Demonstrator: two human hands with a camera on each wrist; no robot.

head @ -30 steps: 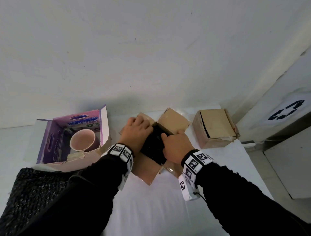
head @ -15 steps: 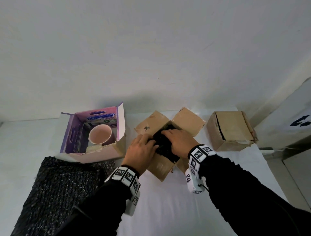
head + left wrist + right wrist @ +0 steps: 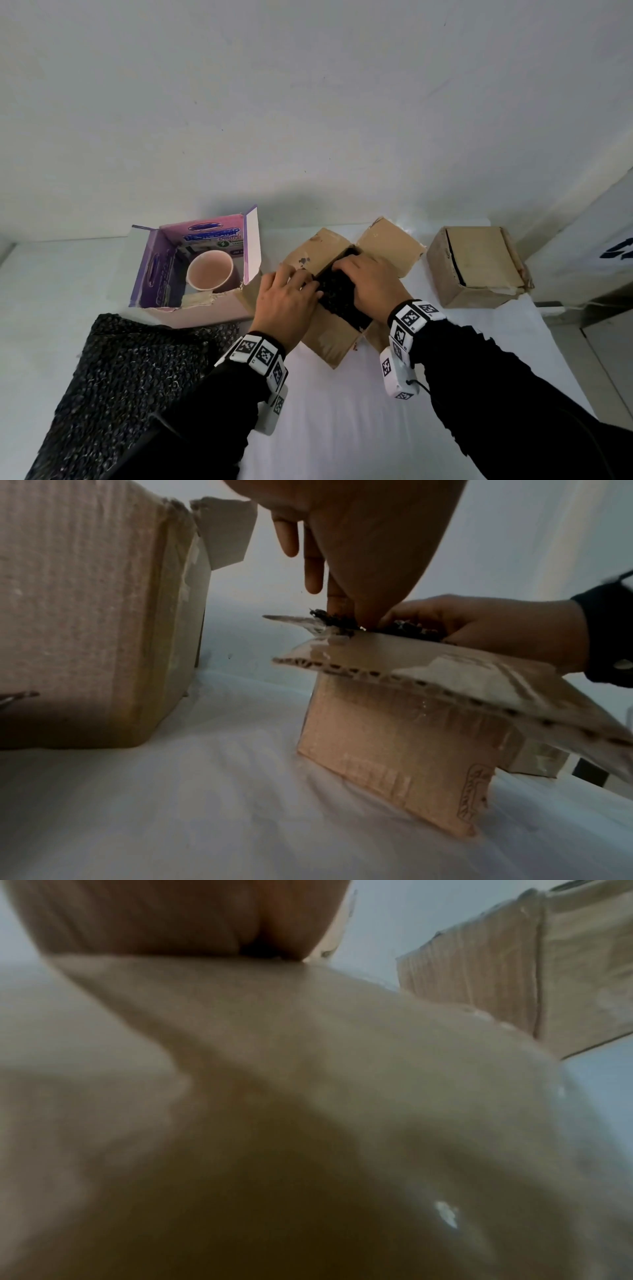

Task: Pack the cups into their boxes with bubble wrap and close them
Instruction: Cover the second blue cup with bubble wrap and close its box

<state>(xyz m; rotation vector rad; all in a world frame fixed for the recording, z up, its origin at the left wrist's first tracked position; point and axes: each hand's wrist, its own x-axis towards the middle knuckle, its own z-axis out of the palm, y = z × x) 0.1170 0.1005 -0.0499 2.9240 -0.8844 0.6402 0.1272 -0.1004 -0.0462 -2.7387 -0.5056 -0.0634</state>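
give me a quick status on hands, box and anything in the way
Left hand and right hand both pressing black bubble wrap into middle box. Flaps open. Pink cup unwrapped in purple box. Nothing blocking.

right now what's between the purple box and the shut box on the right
In the head view, the open brown box stands between the purple box and the shut box, with both hands pressing black wrap into it.

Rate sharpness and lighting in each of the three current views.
Head: evenly lit, sharp, edges bowed by the wide lens; both hands on the black bubble wrap in the open box. Left wrist: dim, soft, left hand backlit. Right wrist: almost wholly blurred cardboard, too close to focus.
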